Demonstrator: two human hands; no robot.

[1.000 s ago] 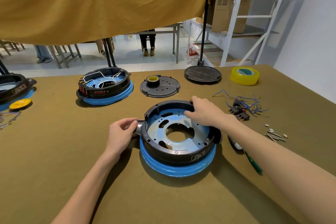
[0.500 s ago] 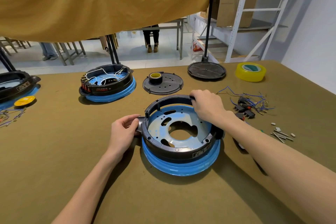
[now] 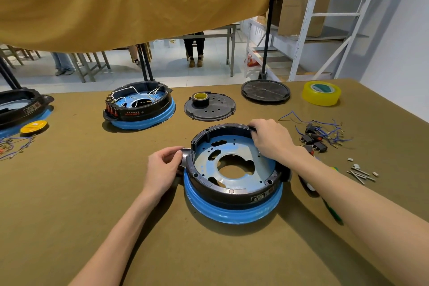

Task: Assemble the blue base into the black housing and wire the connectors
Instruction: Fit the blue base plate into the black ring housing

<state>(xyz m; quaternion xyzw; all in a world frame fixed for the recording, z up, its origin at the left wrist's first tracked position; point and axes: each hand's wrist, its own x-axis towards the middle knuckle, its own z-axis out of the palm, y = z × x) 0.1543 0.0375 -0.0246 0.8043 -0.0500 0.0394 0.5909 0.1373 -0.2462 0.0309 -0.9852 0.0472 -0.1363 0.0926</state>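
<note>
Beyond the fingers, a yellow tape roll [image 3: 321, 93] lies on the olive bench [image 3: 69, 193] beside a black round lid [image 3: 265, 90]. A smaller tape roll [image 3: 201, 99] sits on a perforated black disc [image 3: 210, 107].

Blue base [image 3: 232, 212], black housing [image 3: 234, 194]

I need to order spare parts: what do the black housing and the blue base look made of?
Black housing: probably moulded plastic, semi-gloss, with moulded screw bosses and soft highlights. Blue base: likely painted sheet metal, glossy rim, punched holes and worn paint inside; can't be certain.
</note>
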